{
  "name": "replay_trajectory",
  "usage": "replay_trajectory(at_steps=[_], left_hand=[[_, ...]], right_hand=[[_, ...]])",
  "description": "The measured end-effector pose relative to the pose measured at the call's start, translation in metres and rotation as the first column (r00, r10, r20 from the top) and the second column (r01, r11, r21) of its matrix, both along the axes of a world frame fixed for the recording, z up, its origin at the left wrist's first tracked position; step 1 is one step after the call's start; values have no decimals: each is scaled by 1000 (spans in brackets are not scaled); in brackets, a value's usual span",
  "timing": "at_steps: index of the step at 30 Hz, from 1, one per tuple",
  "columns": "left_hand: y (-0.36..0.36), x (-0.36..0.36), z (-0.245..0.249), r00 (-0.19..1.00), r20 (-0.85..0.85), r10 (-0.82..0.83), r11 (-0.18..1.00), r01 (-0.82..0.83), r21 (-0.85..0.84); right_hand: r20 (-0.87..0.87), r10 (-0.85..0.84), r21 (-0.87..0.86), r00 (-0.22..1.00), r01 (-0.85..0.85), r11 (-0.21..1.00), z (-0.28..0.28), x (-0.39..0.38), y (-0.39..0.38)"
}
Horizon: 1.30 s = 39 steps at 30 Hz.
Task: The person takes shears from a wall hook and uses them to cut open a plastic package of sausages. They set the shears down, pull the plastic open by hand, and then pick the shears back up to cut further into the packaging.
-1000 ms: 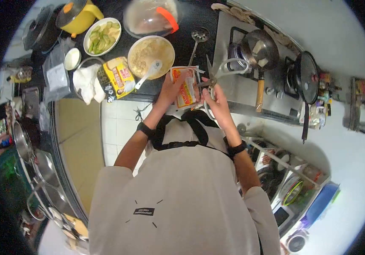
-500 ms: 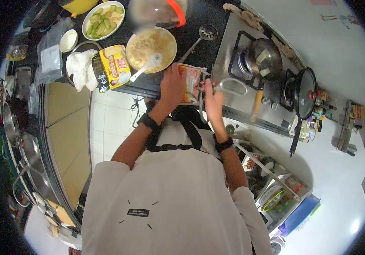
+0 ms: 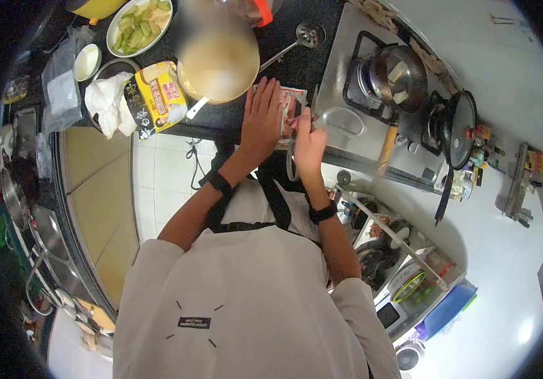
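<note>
My left hand lies flat on a red and white food packet at the counter's front edge. Its fingers are stretched out over the packet's left part. Beside it, my right hand is closed around what look like scissors with pale grey looped handles, at the packet's right edge. The blades are mostly hidden. Behind my left hand is a bowl of pale food, partly blurred, with a white spoon. A yellow and black packet lies left of the bowl.
A slotted ladle lies behind the packet. The stove at right holds a wooden-handled pan and a lidded black pan. Farther left are a plate of green slices, a small white bowl and a white cloth-like bundle.
My left hand has flattened over more of the packet. My right hand has shifted slightly left and down with the scissors-like tool. The whole view has shifted a little.
</note>
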<state>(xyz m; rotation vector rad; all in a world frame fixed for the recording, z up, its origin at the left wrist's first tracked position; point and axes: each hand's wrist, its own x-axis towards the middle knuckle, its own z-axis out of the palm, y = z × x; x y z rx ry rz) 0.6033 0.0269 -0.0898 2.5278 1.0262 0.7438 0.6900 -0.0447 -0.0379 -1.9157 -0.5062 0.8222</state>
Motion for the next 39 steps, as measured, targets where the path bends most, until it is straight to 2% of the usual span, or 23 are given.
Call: replay_trajectory(at_steps=[3,6,8,11,12,15,16,18,19,21,23,25,29,32,34,38,39], left_hand=[[-1,1,-6,999,52,14,997,-11,-71],[-1,0,-3,997,72,20,992,-11,-126],[3,2,-3,996,83,25,991,-14,-136],[2,1,-3,999,29,25,993,-21,-114],[2,0,0,999,46,19,992,-13,-124],[2,0,0,998,65,19,989,-9,-146],[3,1,-2,997,70,20,989,-9,-151],[3,1,-6,998,53,29,989,-21,-145],[3,0,-6,998,56,22,990,-14,-138],[4,1,-4,998,61,19,991,-11,-131],[4,1,0,996,82,19,980,-3,-199],[4,1,-3,997,71,18,982,-4,-187],[1,-1,-5,996,83,7,987,6,-160],[2,-1,-6,994,112,4,985,16,-174],[3,-1,-7,993,115,3,984,17,-176],[1,1,-9,992,126,15,979,10,-203],[0,1,-10,992,125,17,979,9,-206]], right_hand=[[94,-17,-91,995,25,996,-2,-9,3],[172,2,-59,985,9,998,-14,-12,-4],[377,1,18,926,-9,1000,-27,-10,-3],[393,-69,89,917,37,995,-33,-13,-5],[393,-63,82,917,33,996,-29,-12,-4],[171,-128,11,977,128,992,-4,-11,4],[162,-121,9,979,121,993,-6,-14,8],[228,-110,99,967,90,991,-10,-18,10],[268,-84,19,960,82,996,-10,-18,11],[245,-89,-17,965,96,995,0,-19,12],[223,-94,-49,970,108,993,4,-19,13],[189,-156,36,970,152,988,0,-19,12],[174,-126,5,977,127,992,-6,-20,7],[190,-145,53,971,137,989,-8,-20,9],[137,-180,53,974,175,983,-6,-20,10],[165,-157,71,974,147,987,-8,-18,12],[181,-138,18,974,137,990,-6,-18,13]])
